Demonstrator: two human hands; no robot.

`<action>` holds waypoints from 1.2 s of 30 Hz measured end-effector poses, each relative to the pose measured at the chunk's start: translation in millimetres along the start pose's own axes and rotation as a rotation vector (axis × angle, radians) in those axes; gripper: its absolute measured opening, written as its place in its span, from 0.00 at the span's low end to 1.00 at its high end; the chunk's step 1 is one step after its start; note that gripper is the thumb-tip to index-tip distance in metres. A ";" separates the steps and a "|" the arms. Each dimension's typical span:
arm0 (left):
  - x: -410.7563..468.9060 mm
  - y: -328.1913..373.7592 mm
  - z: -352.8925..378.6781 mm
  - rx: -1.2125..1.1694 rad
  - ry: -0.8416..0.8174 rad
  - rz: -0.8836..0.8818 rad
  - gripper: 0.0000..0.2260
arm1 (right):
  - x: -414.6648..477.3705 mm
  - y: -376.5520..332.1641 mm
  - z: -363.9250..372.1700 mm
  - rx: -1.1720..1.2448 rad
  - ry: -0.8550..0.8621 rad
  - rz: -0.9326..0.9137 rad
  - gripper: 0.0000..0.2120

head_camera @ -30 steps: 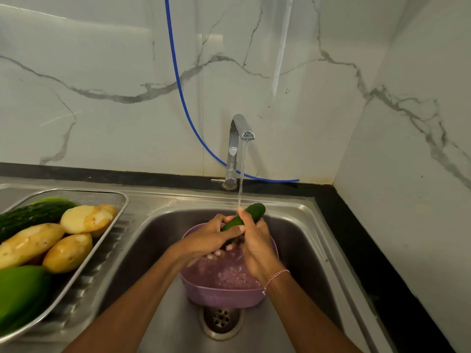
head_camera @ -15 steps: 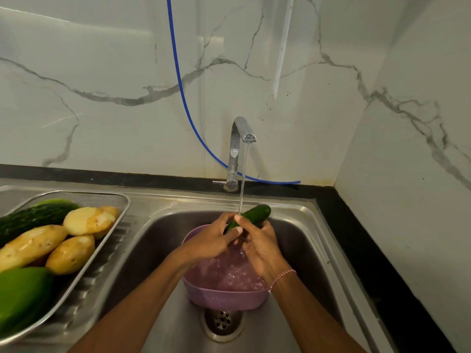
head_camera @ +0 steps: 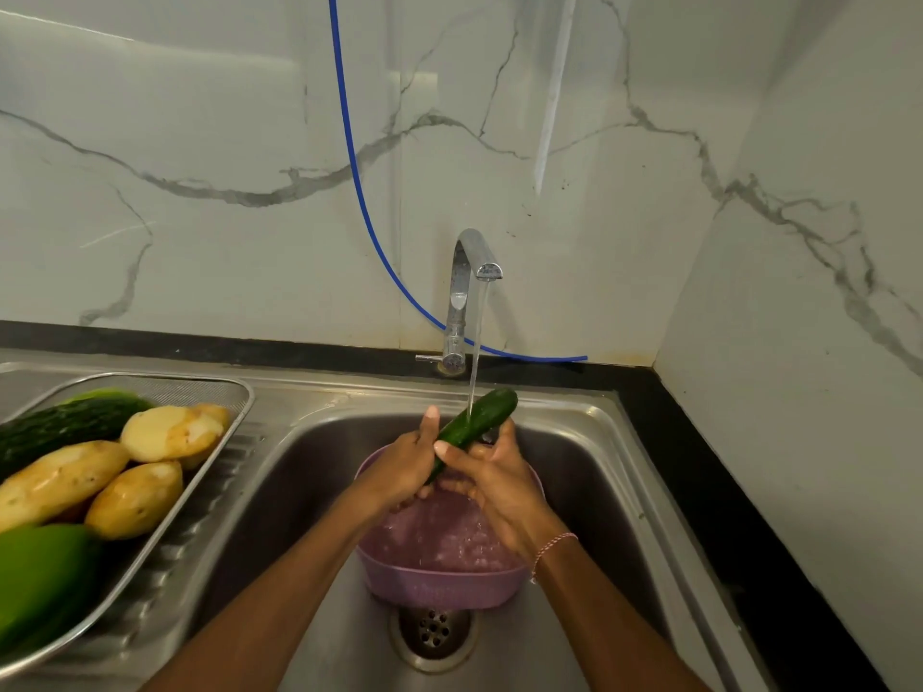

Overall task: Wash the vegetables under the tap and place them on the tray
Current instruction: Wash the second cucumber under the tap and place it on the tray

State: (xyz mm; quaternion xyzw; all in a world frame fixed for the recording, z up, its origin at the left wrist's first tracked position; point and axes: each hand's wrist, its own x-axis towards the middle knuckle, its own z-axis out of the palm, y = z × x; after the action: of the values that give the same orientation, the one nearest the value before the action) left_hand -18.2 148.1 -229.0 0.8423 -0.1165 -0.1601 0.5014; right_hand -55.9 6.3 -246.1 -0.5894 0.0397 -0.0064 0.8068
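Observation:
A dark green cucumber (head_camera: 480, 419) is tilted under the running stream from the chrome tap (head_camera: 467, 297), above a purple plastic colander (head_camera: 439, 586) in the steel sink (head_camera: 589, 472). My left hand (head_camera: 399, 469) grips the cucumber's lower half from the left. My right hand (head_camera: 492, 484) holds it from the right, thumb across its middle. On the drainboard at left, a metal mesh tray (head_camera: 220, 392) carries three potatoes (head_camera: 165, 432), a bumpy dark cucumber (head_camera: 70, 424) and a large green fruit (head_camera: 40, 576).
The sink drain (head_camera: 433, 634) lies just in front of the colander. A blue hose (head_camera: 359, 192) hangs down the marble wall behind the tap. A black counter strip (head_camera: 724, 491) runs along the right side, ending at a marble side wall.
The cucumber's upper end has slid up and to the right through the water stream. Both hands shifted along it, rubbing it. The tray's contents stayed put.

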 end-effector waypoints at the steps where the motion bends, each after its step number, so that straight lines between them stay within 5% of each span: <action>1: 1.0 -0.3 1.0 0.029 0.005 -0.020 0.39 | -0.5 1.1 1.4 0.000 -0.013 0.004 0.37; 7: 3.0 -10.3 4.5 0.120 -0.011 -0.016 0.32 | 7.6 15.0 14.5 -0.083 0.059 0.033 0.29; 10: 11.7 -19.8 -1.7 0.168 0.106 -0.002 0.37 | 2.9 9.2 11.8 -0.130 -0.003 0.057 0.23; 14: 17.2 -19.2 -6.2 -0.137 0.361 0.002 0.28 | -4.5 -1.6 6.2 -0.291 -0.075 0.019 0.20; 18: 12.0 -9.2 -4.2 -0.198 0.512 0.019 0.14 | -3.7 -1.0 5.5 -0.402 -0.014 -0.009 0.10; 22: 7.8 -4.1 -5.5 -0.325 0.547 -0.003 0.13 | -1.9 -0.5 -1.7 -0.296 0.118 -0.026 0.16; 28: 4.1 -0.9 -5.2 -0.303 0.475 -0.066 0.16 | 1.5 -6.8 -12.7 -0.032 0.304 -0.046 0.20; 36: 4.9 -4.1 5.2 -0.014 -0.050 0.076 0.17 | 9.1 3.2 -5.1 0.276 0.234 0.059 0.14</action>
State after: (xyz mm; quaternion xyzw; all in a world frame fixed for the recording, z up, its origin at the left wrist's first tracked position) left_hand -15.6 144.1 -235.7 0.8293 -0.1597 -0.1630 0.5100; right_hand -47.3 2.0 -251.2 -0.4668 0.1492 -0.0568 0.8698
